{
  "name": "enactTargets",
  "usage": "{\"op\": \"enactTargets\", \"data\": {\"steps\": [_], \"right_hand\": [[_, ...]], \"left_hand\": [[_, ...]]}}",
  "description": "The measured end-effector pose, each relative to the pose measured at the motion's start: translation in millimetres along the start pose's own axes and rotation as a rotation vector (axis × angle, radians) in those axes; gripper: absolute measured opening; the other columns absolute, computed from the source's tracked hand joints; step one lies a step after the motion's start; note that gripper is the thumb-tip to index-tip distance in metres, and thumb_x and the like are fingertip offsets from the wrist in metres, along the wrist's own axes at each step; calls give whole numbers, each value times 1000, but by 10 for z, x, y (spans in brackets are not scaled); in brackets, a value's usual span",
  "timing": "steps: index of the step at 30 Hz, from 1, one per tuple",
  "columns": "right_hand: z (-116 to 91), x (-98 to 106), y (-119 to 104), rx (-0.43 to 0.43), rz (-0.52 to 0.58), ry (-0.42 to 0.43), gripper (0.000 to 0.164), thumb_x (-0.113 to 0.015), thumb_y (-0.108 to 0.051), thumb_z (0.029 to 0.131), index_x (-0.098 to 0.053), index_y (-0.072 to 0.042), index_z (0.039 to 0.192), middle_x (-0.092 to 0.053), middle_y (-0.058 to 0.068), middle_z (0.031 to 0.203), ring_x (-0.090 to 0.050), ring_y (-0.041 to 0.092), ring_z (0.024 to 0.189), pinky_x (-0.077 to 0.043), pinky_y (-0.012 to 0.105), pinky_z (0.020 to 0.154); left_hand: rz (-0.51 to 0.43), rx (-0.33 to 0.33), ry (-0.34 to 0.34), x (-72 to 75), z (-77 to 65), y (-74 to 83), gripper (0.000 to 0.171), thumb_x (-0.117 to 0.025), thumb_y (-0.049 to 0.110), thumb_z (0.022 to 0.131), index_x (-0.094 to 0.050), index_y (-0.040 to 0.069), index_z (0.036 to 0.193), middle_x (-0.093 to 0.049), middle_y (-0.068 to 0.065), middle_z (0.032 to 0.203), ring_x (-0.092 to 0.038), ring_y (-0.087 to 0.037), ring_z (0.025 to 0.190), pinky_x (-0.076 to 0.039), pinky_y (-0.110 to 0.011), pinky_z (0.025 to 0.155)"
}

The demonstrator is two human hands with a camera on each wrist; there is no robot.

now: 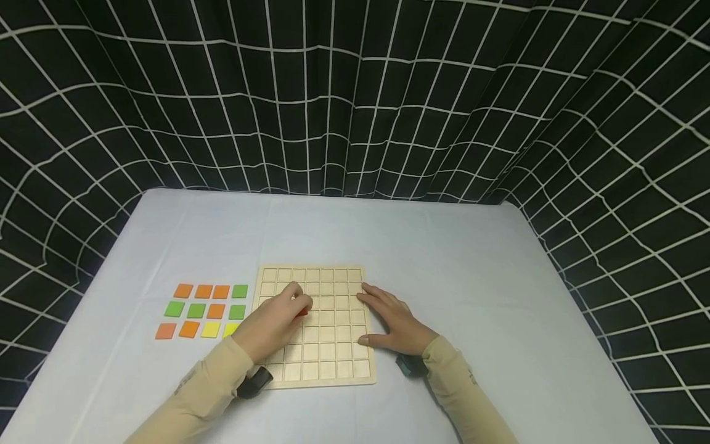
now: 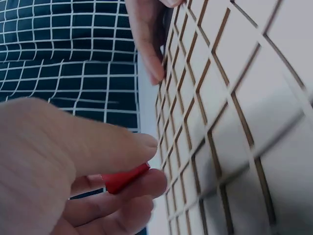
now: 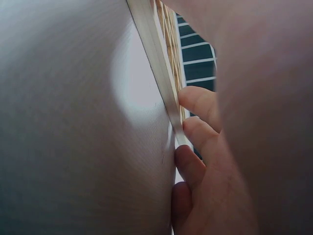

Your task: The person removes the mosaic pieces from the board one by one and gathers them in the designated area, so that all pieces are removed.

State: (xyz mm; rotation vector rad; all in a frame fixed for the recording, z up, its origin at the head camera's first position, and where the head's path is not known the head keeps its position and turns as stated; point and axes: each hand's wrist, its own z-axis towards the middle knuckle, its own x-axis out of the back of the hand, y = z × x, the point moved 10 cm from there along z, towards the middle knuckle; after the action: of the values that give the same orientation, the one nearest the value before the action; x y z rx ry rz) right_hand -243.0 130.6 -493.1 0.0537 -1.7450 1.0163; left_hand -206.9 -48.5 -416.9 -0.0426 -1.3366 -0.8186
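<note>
My left hand (image 1: 277,322) is over the left-middle part of a wooden grid board (image 1: 327,353). Between its thumb and fingers it pinches a small red tile (image 2: 123,180), mostly covered by the fingers in the head view. In the left wrist view the tile is held clear of the board's square cells. At the board's right edge lies my right hand (image 1: 398,324), fingers spread and thumb extended. Its fingertips touch the board's rim (image 3: 164,88) in the right wrist view, and it grips no tile.
Left of the board, flat square tiles lie in rows on the white tablecloth (image 1: 455,265): orange tiles (image 1: 216,311), green tiles (image 1: 174,309) and yellow tiles (image 1: 211,330). The left forearm partly covers the nearest yellow one. A black curtain (image 1: 327,92) with white grid lines surrounds the table.
</note>
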Motion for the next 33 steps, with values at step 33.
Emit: {"op": "enactTargets", "data": {"steps": [33], "right_hand": [[7,14,-14,8,7,-2,84,-68,-53,83,-30,-20,150,-17,1,159,-16,29,146,-19,59,111]], "left_hand": [[45,279,-85,366,-1123,-525,29,-80,13,75,-63,27,93,-54,21,83,-47,2,73,-49,-22,67]]}}
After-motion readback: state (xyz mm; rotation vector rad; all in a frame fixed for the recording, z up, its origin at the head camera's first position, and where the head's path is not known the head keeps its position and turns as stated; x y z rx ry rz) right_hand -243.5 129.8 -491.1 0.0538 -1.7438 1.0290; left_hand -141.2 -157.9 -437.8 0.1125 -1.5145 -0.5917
